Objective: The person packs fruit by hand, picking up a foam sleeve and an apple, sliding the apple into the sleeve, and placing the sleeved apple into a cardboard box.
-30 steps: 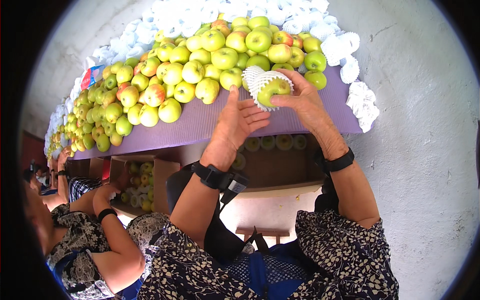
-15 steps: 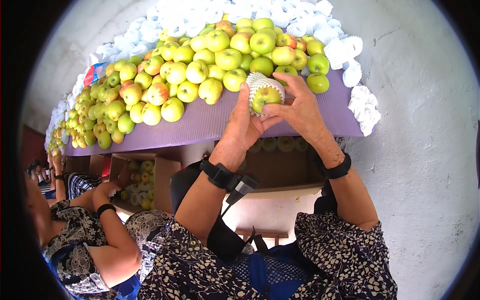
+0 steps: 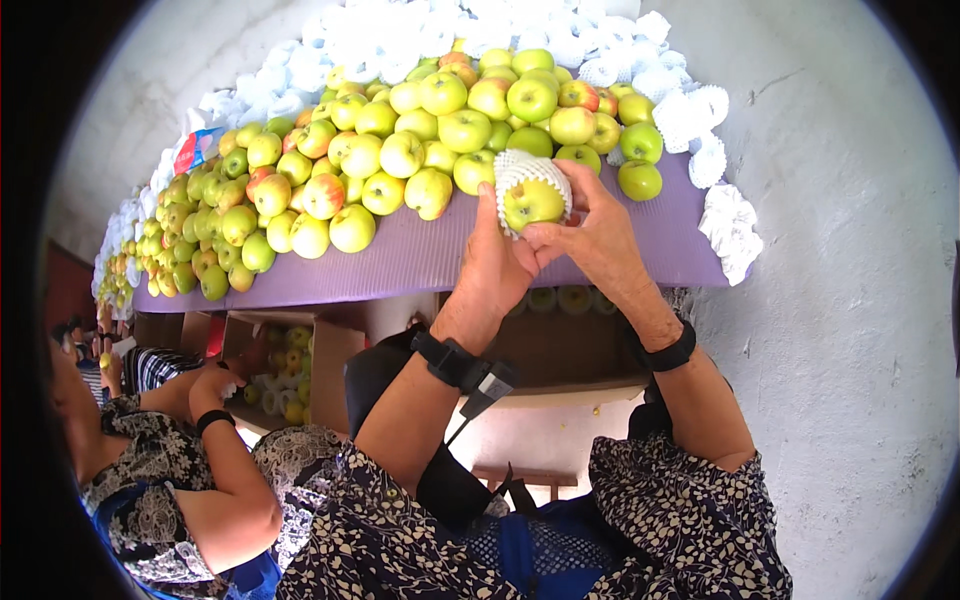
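I see left hand point(image 3: 500, 262) and right hand point(image 3: 592, 238) both closed around green apple point(image 3: 533, 200), half in white foam net sleeve point(image 3: 528, 168), just below apple pile point(image 3: 400, 150). Apple likely firm, bruisable; sleeve soft, stretchy; grip at sides.

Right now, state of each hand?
Left hand: closed on the apple, pulling the white foam net over it.
Right hand: closed on the same apple, fingers at the net.

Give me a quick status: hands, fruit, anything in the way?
Left hand and right hand both grip one green apple. White foam net half over it. Apple pile close behind; nothing blocking.
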Available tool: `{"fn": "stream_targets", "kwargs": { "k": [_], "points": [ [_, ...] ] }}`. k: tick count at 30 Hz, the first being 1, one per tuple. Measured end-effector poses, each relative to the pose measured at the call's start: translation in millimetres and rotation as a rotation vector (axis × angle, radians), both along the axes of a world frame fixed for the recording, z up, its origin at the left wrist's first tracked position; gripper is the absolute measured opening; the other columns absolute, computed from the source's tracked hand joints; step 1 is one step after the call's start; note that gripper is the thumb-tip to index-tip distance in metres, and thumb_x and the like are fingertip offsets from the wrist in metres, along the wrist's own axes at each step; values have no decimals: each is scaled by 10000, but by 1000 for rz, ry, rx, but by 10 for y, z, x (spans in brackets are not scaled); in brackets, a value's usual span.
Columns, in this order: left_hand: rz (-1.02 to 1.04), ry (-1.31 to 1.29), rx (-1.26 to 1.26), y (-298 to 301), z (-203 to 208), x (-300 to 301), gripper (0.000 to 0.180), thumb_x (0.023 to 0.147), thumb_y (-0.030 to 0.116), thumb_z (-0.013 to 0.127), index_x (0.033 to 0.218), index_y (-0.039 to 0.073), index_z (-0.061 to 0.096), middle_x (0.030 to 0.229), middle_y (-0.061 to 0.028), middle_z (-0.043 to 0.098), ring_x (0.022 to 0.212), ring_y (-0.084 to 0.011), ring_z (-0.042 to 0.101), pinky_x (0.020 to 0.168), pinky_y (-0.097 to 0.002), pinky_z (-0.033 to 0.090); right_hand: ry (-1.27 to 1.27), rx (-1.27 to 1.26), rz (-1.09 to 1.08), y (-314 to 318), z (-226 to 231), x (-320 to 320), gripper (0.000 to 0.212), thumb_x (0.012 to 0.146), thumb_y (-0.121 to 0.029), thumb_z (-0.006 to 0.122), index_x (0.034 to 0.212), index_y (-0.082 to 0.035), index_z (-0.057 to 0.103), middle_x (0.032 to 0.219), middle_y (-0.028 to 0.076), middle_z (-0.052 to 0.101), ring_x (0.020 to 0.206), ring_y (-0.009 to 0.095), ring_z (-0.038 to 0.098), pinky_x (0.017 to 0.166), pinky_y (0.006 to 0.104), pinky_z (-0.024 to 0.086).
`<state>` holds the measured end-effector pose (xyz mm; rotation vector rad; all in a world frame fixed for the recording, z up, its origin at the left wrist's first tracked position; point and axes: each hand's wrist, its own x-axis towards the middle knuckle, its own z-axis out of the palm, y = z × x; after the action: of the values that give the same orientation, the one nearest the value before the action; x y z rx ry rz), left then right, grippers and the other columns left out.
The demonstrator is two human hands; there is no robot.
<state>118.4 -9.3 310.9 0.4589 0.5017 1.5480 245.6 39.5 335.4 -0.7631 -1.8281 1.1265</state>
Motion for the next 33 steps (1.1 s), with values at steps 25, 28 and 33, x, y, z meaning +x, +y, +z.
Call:
{"fn": "stream_targets", "kwargs": {
  "k": [25, 28, 33],
  "points": [
    [-11, -62, 25, -74, 80, -62, 693, 906, 663, 298, 1331, 124, 395, 1195, -76, 548, 998, -235, 577, 826, -375, 506, -199, 559, -65, -69, 26, -37, 521, 702, 11, 681, 1198, -80, 552, 1209, 132, 548, 1058, 277, 567, 827, 328, 504],
    [-31, -62, -1, -89, 74, -67, 695, 898, 669, 313, 1318, 124, 410, 1190, -85, 549, 954, -236, 593, 779, -373, 528, -220, 494, -13, -107, -19, -27, 486, 697, 3, 659, 1158, -101, 544, 1196, 145, 498, 1100, 352, 506, 911, 392, 456],
    [48, 1, 71, -57, -33, -74, 707, 892, 664, 338, 1298, 90, 418, 1129, -102, 582, 958, -244, 613, 783, -373, 547, -168, 583, -7, -134, -15, -42, 507, 713, -30, 680, 1189, -73, 510, 1176, 143, 503, 1084, 327, 518, 899, 375, 458]
  ]
}}
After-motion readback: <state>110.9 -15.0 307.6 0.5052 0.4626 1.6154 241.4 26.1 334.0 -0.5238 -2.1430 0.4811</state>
